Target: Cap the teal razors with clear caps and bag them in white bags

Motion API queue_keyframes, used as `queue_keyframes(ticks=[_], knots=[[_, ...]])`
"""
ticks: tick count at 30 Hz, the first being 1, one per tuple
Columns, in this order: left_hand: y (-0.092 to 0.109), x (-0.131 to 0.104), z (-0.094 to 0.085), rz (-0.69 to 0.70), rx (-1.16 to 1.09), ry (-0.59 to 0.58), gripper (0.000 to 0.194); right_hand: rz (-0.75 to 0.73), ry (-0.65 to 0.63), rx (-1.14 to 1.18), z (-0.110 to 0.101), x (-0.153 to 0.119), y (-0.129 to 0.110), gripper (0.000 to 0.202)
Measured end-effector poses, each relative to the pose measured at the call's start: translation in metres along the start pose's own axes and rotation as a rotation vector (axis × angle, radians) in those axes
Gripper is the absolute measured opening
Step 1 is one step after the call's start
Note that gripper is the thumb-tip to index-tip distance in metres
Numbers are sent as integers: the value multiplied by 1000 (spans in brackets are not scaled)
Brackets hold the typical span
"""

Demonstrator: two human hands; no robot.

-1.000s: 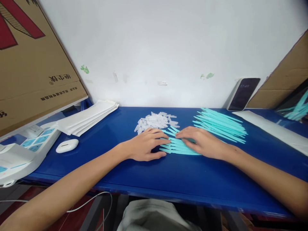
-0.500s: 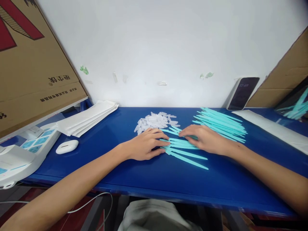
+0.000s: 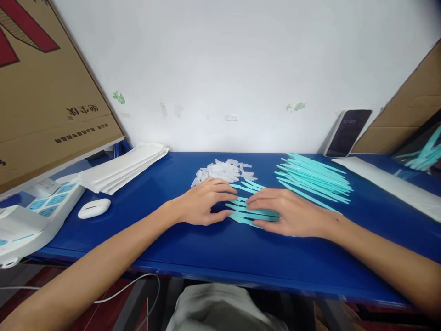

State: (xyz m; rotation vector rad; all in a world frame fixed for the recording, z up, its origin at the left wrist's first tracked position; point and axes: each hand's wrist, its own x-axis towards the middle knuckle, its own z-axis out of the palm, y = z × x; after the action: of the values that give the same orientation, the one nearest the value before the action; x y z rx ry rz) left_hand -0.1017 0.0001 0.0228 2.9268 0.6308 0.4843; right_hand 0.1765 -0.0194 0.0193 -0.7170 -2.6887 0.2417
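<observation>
A loose row of thin teal sticks (image 3: 254,215), shaped like eyebrow razors, lies on the blue table between my hands. My left hand (image 3: 206,202) rests at their left ends, fingers apart, the tips touching some of them. From the right, my right hand (image 3: 287,212) spreads over the same sticks with its fingers apart and covers their right ends. Behind my left hand is a heap of small translucent white plastic caps (image 3: 223,170). A larger pile of teal sticks (image 3: 315,177) lies behind my right hand, with one stick along its near side.
To the left are a stack of white sleeves (image 3: 120,170), a white earphone case (image 3: 94,208) and a power strip (image 3: 62,200). A phone (image 3: 348,133) leans against the wall at the back right, near a long white sleeve (image 3: 389,181). Cardboard (image 3: 51,101) stands at the left.
My right hand has come nearer the table's front edge, onto the nearest sticks. Those sticks, fanned out before, now lie closer together. My left hand has barely shifted.
</observation>
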Motion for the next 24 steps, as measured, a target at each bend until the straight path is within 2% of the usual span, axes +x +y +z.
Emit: queue_keyframes(ticks=[8, 13, 18, 21, 24], knots=[[-3, -2, -1, 35, 31, -54, 30, -39, -63, -5, 1, 2, -1, 32], [0, 0, -1, 24, 30, -88, 32, -57, -19, -16, 5, 2, -1, 32], [1, 0, 0, 5, 22, -80, 39, 39, 111, -157, 3, 2, 10, 34], [-1, -1, 0, -10, 19, -48, 40, 91, 70, -313, 2, 0, 23, 35], [-5, -2, 0, -31, 27, -32, 37, 129, 39, -360, 4, -2, 33, 33]])
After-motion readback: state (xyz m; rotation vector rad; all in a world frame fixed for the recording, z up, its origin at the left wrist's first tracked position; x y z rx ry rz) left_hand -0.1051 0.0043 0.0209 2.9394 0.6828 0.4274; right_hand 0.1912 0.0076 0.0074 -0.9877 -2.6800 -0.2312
